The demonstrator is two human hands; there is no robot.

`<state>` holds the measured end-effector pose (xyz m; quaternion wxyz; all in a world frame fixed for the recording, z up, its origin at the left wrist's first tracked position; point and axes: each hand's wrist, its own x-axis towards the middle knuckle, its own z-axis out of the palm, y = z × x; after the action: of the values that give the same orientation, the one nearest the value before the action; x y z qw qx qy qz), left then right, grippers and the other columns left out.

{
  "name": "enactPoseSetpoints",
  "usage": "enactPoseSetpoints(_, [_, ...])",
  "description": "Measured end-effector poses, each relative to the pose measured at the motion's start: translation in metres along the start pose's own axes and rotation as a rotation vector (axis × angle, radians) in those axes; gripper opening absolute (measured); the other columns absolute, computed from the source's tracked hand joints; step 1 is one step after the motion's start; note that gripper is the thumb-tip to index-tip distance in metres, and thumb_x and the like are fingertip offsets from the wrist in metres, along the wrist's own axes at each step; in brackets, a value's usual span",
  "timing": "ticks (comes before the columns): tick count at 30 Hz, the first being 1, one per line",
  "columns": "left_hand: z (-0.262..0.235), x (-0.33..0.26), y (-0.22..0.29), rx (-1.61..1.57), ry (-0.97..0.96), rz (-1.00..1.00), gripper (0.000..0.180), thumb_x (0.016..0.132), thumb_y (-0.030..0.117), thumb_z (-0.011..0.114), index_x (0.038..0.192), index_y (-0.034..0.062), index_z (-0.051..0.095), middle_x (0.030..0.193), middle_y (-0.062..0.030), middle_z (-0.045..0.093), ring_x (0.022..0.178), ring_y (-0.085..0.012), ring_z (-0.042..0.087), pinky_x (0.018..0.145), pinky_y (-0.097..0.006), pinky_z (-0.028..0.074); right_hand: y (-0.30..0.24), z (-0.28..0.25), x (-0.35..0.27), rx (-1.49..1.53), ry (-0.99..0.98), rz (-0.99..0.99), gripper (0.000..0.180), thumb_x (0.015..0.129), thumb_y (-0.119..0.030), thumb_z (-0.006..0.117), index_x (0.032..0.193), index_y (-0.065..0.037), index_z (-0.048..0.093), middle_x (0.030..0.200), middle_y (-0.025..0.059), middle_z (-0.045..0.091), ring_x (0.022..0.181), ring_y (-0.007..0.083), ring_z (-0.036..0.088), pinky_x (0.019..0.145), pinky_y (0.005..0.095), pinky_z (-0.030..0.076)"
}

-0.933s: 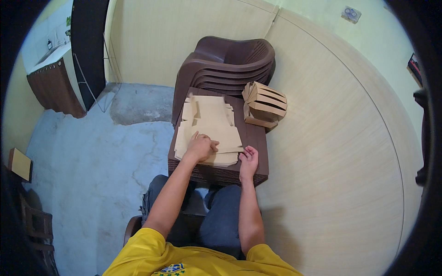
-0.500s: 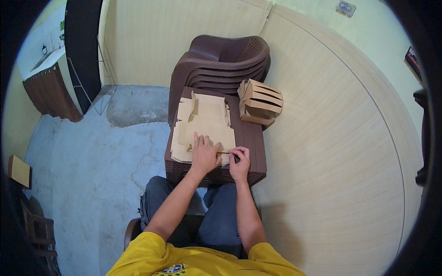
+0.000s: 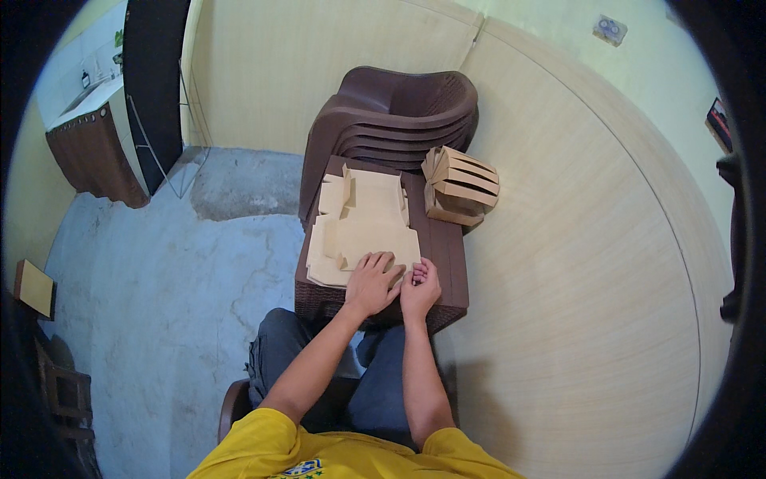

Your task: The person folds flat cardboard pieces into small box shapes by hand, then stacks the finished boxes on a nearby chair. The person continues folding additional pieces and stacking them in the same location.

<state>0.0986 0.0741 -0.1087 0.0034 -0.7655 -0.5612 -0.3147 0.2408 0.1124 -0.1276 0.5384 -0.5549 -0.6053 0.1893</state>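
Observation:
A stack of flat, unfolded cardboard box blanks (image 3: 359, 223) lies on the seat of a brown plastic chair (image 3: 391, 120) in front of me. My left hand (image 3: 372, 281) presses flat on the near right corner of the top blank, fingers spread. Beside it, my right hand (image 3: 420, 289) is curled at the blank's near edge and seems to pinch a flap there. Both hands touch at the thumbs. Several folded cardboard boxes (image 3: 461, 185) lie on their sides at the chair's right edge.
The brown chair is several stacked chairs against a beige panelled wall (image 3: 558, 263). Grey concrete floor (image 3: 159, 279) lies to the left. A brown cabinet with a sink (image 3: 96, 144) stands far left, and a small cardboard piece (image 3: 33, 287) lies at the left rim.
Both hands have drawn together at the near right corner of the blank stack. My left hand slid right and toward me; the right hand moved up beside it.

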Motion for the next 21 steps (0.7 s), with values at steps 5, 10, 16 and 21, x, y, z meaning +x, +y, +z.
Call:
enactPoseSetpoints(5, [0.003, -0.001, -0.001, 0.005, 0.007, -0.022, 0.049, 0.1, 0.038, 0.064, 0.143, 0.0159, 0.067, 0.144, -0.0153, 0.06, 0.138, -0.0339, 0.054, 0.123, -0.052, 0.038, 0.007, -0.003, -0.017, -0.237, 0.008, -0.317, 0.049, 0.095, 0.0, 0.062, 0.143, 0.004, 0.053, 0.113, 0.0176, 0.079, 0.107, 0.0349, 0.072, 0.102, 0.0448, 0.055])
enactPoseSetpoints(10, [0.003, -0.002, 0.0, -0.12, -0.013, -0.03, 0.053, 0.101, 0.041, 0.063, 0.147, 0.0159, 0.066, 0.144, -0.0155, 0.06, 0.139, -0.0327, 0.055, 0.125, -0.053, 0.036, 0.013, -0.009, -0.029, -0.085, -0.149, -0.112, 0.054, 0.094, 0.001, 0.056, 0.147, 0.005, 0.047, 0.13, 0.022, 0.077, 0.129, 0.0401, 0.068, 0.111, 0.048, 0.051])
enactPoseSetpoints(16, [0.003, -0.002, -0.001, 0.001, 0.013, 0.015, 0.05, 0.103, 0.041, 0.064, 0.146, 0.0164, 0.07, 0.141, -0.0147, 0.061, 0.135, -0.0325, 0.056, 0.123, -0.052, 0.038, -0.002, -0.02, -0.032, -0.051, -0.11, -0.1, 0.063, 0.094, -0.004, 0.059, 0.154, 0.003, 0.041, 0.133, 0.0204, 0.075, 0.135, 0.042, 0.064, 0.11, 0.0478, 0.052])
enactPoseSetpoints(21, [0.004, -0.001, -0.005, -0.012, 0.013, 0.049, 0.048, 0.101, 0.039, 0.065, 0.142, 0.016, 0.073, 0.139, -0.0144, 0.061, 0.131, -0.0332, 0.057, 0.12, -0.05, 0.041, -0.019, -0.027, -0.032, -0.662, -0.195, -0.316, 0.076, 0.091, -0.018, 0.064, 0.16, 0.001, 0.037, 0.146, 0.0185, 0.067, 0.146, 0.0371, 0.05, 0.122, 0.0559, 0.035])
